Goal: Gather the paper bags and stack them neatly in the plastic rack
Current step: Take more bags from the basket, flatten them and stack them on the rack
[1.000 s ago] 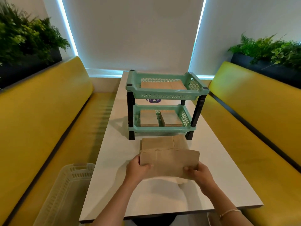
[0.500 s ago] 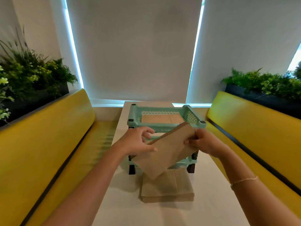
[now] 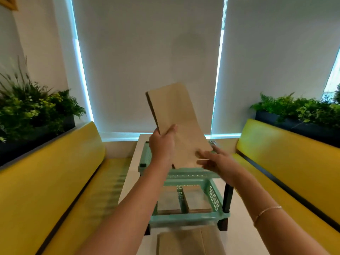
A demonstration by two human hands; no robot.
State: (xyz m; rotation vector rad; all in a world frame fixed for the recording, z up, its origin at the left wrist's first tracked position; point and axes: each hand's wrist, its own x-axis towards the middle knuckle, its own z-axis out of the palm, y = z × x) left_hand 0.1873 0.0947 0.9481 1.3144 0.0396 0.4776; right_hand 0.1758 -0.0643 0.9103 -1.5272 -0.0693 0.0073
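Note:
A flat brown paper bag (image 3: 174, 115) stands nearly upright above the top tier of the mint-green two-tier plastic rack (image 3: 187, 219). My left hand (image 3: 162, 144) grips the bag's left edge, thumb on its front. My right hand (image 3: 214, 160) touches the bag's lower right corner with straight fingers spread. The bag's bottom end dips into the top tier, whose contents are hidden behind it. The lower tier holds two stacks of folded bags (image 3: 199, 201), one on each side of a divider. More paper bags (image 3: 191, 242) lie on the white table in front of the rack.
The white table (image 3: 244, 227) runs between two yellow benches (image 3: 55, 181). Planters with green foliage (image 3: 31, 109) sit behind each bench back. Window blinds close off the far wall.
The bag has risen from a low tilt in front of the rack to nearly upright over the top tier. Both hands moved up and forward with it; the view tipped upward.

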